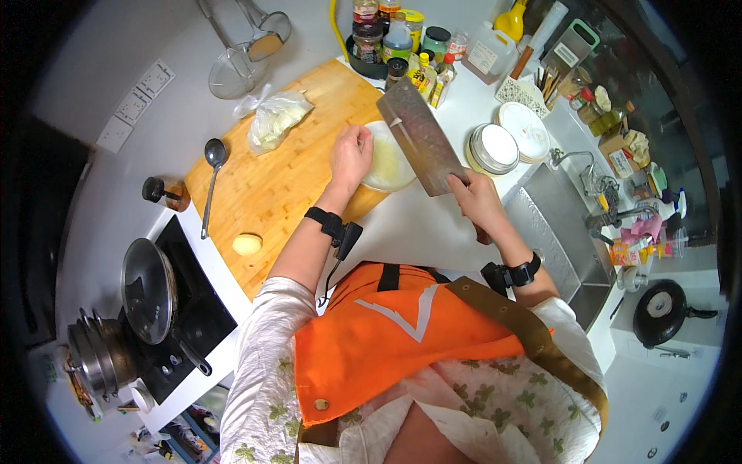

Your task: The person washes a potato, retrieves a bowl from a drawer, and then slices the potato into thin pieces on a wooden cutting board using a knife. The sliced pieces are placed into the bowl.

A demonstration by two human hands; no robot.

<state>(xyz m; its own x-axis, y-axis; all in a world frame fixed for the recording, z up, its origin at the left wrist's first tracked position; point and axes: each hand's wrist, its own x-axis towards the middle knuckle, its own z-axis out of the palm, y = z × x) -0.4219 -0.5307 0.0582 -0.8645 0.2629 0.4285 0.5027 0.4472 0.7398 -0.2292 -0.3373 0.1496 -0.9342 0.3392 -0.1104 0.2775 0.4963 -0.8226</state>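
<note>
My right hand (478, 200) grips the handle of a cleaver (422, 136), whose broad blade is raised up and to the left, with a small pale scrap stuck on it. Partly behind the blade, a bowl (387, 165) with pale yellowish contents stands at the right edge of a wooden cutting board (295, 180). My left hand (352, 153) is at the bowl's left side, fingers curled; whether it grips anything is hidden. A peeled potato (247, 245) lies on the board's near left part. A knotted plastic bag (277, 119) with pale pieces rests on its far part.
A metal ladle (211, 185) lies along the board's left edge. Left of it are a spice jar (168, 193) and a lidded pan (149, 290) on the cooktop. Stacked lidded bowls (494, 148) stand beside the sink (550, 226) on the right. Bottles (398, 40) crowd the back.
</note>
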